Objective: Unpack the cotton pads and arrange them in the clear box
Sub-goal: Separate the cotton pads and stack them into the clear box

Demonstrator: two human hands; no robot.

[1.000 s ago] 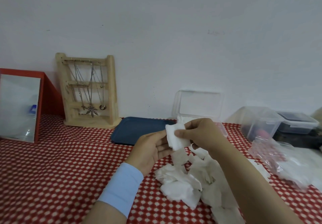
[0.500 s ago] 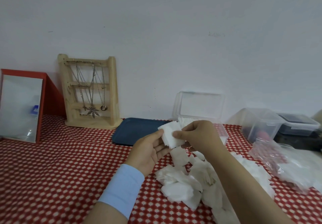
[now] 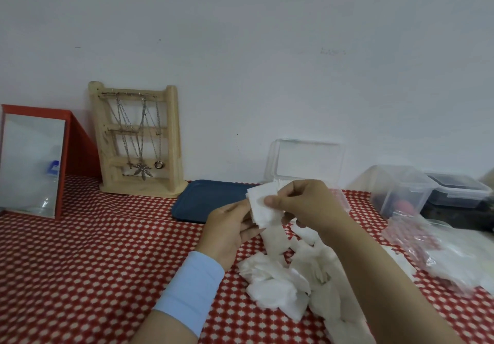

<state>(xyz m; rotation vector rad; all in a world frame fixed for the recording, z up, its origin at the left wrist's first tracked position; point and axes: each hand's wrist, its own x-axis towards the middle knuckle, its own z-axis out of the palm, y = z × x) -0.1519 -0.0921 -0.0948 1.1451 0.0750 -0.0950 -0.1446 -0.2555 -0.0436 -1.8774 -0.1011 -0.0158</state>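
Note:
A small stack of white square cotton pads [image 3: 260,204] is held above the table between both hands. My right hand [image 3: 304,204] pinches the stack from the right, thumb on its front face. My left hand [image 3: 227,230], with a light blue wristband, holds the stack's left side with its fingers behind it. Below the hands lies a loose heap of cotton pads [image 3: 288,285] on the red checked cloth. The clear box [image 3: 344,199] stands just behind my right hand, its lid [image 3: 307,160] raised against the wall; most of the box is hidden.
A dark blue tray [image 3: 205,199] lies left of the box. A wooden necklace stand [image 3: 139,140] and a red-framed mirror [image 3: 32,162] stand at the back left. At the right are a crumpled plastic bag [image 3: 438,247] and two more clear containers [image 3: 401,188].
The stack of pads has stayed between both hands and barely shifted. The view has tilted slightly.

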